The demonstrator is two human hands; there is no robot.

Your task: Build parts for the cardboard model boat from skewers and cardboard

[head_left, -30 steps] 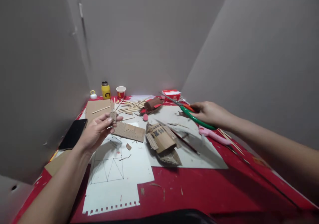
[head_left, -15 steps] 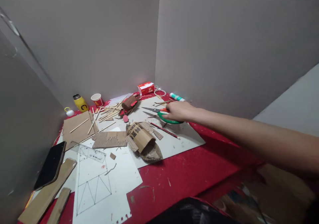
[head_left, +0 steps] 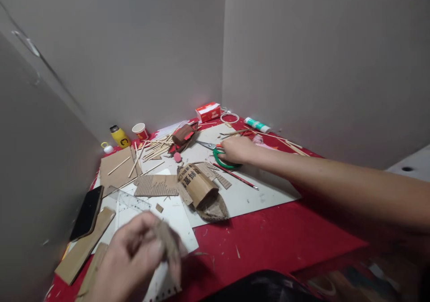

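A person is working at a red bench [head_left: 268,239] boxed in by grey walls. The right hand [head_left: 237,150] is reaching across to the far side of the bench and lying on the green handles of a pair of scissors [head_left: 218,153]; its fingers are curled over the handles, while the blades are pointing toward the far left corner. The scissors are resting on a white sheet [head_left: 248,194]. The left hand [head_left: 134,257] is hovering blurred over the near left edge, pinching a small piece of cardboard [head_left: 168,246] between thumb and fingers. Between the two hands, a cardboard boat model [head_left: 201,192] is sitting near the middle of the bench. A red pencil [head_left: 237,176] is lying just beside the scissors. A black phone [head_left: 87,212] is lying along the left edge, and a yellow bottle [head_left: 120,136] is standing at the far left corner.
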